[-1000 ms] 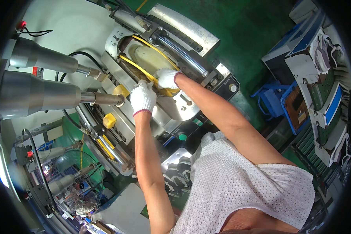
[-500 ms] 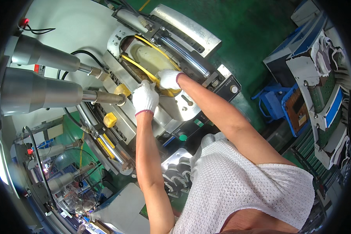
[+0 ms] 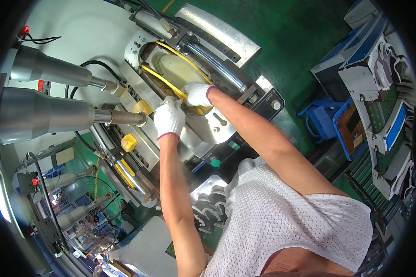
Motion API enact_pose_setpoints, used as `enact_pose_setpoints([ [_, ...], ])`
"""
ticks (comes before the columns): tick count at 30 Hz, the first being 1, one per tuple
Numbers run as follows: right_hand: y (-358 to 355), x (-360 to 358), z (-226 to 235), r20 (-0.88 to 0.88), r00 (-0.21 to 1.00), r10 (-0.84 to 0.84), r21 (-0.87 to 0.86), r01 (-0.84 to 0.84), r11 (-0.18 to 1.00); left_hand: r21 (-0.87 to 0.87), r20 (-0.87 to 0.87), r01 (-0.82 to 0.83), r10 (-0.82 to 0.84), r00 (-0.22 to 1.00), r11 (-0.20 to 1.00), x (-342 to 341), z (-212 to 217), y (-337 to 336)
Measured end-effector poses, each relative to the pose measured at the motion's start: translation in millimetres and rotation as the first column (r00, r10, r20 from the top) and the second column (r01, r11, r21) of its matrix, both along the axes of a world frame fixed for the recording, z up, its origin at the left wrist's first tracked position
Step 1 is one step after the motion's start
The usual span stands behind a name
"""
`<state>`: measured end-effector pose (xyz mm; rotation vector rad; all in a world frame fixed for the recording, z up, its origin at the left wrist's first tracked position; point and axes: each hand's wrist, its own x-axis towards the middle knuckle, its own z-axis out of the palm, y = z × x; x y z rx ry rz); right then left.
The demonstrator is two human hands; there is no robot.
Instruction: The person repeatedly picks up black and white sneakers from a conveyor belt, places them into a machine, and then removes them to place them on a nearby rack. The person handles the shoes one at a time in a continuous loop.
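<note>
Both my hands wear white knit gloves and reach into a metal machine. My left hand (image 3: pixel 169 117) rests at the near end of the machine's open cavity (image 3: pixel 149 51), fingers curled down onto the yellow band. My right hand (image 3: pixel 197 93) grips the yellow band (image 3: pixel 182 58) that loops around a cream shoe-shaped form (image 3: pixel 174 69) lying in the cavity. The two hands are close together at the band's near end. What lies under the palms is hidden.
Two thick grey cylinders (image 3: pixel 41 115) with rods point at the machine from the left. Yellow knobs (image 3: pixel 129 142) sit on its side rail. A wire fan guard (image 3: pixel 90 213) is at lower left. Blue crates and racks (image 3: pixel 342 124) stand at right on the green floor.
Both hands have stayed at the same spot on the yellow band. The view has shifted only slightly.
</note>
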<state>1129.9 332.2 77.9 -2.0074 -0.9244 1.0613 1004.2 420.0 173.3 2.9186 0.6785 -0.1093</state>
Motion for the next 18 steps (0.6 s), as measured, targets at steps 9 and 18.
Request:
enact_pose_setpoints([
  [9, -5, 2, 9, 0.017, 0.999, 0.033, 0.013, -0.033, 0.999, 0.016, 0.003, 0.01, -0.01, 1.0, 1.0, 1, -3, -4],
  [18, -12, -2, 21, 0.048, 0.999, 0.007, 0.038, -0.009, 0.999, -0.339, 0.324, -0.177, 0.292, 0.9, 0.924, -50, 8, -7],
])
